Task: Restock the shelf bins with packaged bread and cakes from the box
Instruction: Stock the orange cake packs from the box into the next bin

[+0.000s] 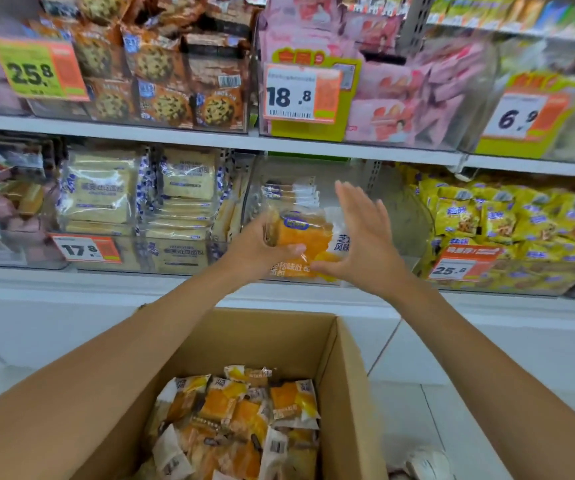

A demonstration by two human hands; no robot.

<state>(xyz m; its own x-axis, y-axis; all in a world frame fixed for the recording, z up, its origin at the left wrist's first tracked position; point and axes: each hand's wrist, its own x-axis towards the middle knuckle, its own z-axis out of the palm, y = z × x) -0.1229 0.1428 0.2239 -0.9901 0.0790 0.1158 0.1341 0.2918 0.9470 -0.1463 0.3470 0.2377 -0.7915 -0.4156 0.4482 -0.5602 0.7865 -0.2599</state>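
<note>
We judge the restock to be at an early stage. The shelf (182, 142) stretches beyond both hands, and its neighbouring bins are well filled: pale bread packs (106, 192) lie left of our left hand (258, 244), and yellow packs (521, 220) lie right of our right hand (365, 233). The cardboard box (345, 393) sits below our forearms and holds a thick heap of orange packets (244, 417), so most of the stock has yet to go up. The clear bin (400, 216) directly behind our hands looks nearly bare, with only a few packets (289, 194) at its back. One orange bread packet (303, 233) is between our hands, in front of that bin's opening and not yet set down. Our left hand grips it from the left, thumb curled over its front. Our right hand is released, fingers straight and spread, just beside the packet's right edge. We cannot tell whether its thumb touches the wrapper.
</note>
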